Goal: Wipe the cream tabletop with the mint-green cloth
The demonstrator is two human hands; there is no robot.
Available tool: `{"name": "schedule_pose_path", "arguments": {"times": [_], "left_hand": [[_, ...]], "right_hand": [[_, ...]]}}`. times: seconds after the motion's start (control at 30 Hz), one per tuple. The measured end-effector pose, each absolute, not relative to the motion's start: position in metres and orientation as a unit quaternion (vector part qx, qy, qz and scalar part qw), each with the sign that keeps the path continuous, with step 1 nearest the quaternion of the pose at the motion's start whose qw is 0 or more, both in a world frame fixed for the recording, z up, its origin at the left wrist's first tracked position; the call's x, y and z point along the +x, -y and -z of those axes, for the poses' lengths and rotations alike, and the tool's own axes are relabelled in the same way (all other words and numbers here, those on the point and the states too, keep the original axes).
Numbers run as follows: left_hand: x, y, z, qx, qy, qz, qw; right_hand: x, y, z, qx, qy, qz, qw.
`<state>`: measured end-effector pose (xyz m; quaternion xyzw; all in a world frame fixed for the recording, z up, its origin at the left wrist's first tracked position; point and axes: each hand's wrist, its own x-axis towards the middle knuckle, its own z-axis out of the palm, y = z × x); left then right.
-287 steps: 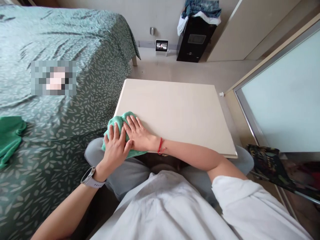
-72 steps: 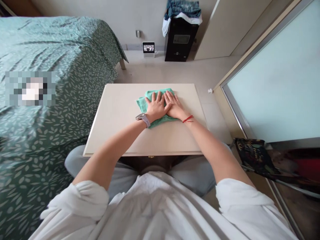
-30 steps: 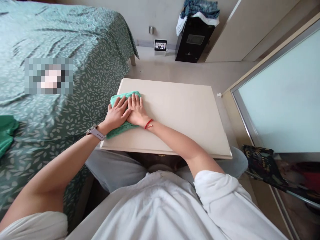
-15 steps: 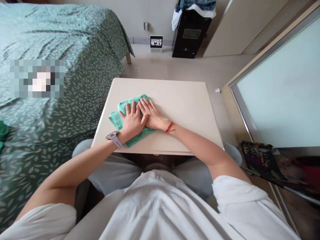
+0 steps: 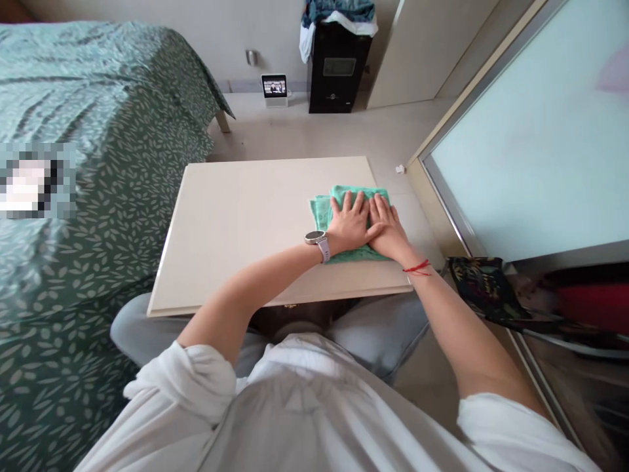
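Observation:
A folded green cloth (image 5: 322,213) lies on the right part of a cream tabletop (image 5: 236,216). My left hand (image 5: 350,223) rests flat on the cloth, fingers spread and pointing away from me. Beside it my right hand (image 5: 388,226) also presses flat on the cloth, close to the table's right edge. My left thumb overlaps the side of my right hand. A watch (image 5: 317,240) is on my left wrist, and a red string bracelet (image 5: 417,267) circles my right.
On the left stands a bed (image 5: 147,118) with a green leaf-patterned cover. A small screen device (image 5: 275,90) and a black cabinet (image 5: 334,72) topped with clothes stand by the far wall. To the right is a frosted glass panel (image 5: 521,144) and a dark patterned bag (image 5: 484,285).
Both hands have slid the cloth across the tabletop from its left part to its right edge. The camera view has shifted and turned a little to the right.

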<state>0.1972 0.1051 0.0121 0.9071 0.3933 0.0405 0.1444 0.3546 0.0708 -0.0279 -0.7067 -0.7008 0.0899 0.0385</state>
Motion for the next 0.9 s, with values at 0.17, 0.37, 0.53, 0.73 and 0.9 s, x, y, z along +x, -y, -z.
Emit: {"name": "schedule_pose_path", "arguments": {"times": [0.17, 0.37, 0.53, 0.73, 0.9], "left_hand": [[0.213, -0.103, -0.012, 0.948, -0.285, -0.013, 0.139], [0.17, -0.103, -0.01, 0.953, -0.259, -0.01, 0.158], [0.096, -0.103, -0.016, 0.933, -0.321, -0.002, 0.162], [-0.021, -0.091, -0.023, 0.884, -0.44, 0.019, 0.158], [-0.122, -0.07, -0.011, 0.823, -0.551, -0.027, 0.137]], "right_hand": [[0.36, -0.035, 0.046, -0.771, 0.623, -0.078, 0.104], [0.301, -0.021, 0.04, -0.796, 0.598, -0.004, 0.088], [0.229, -0.036, 0.031, -0.754, 0.649, -0.009, 0.1], [0.115, -0.053, 0.006, -0.698, 0.708, -0.073, 0.076], [0.026, -0.063, -0.012, -0.592, 0.793, -0.134, 0.057]]}}
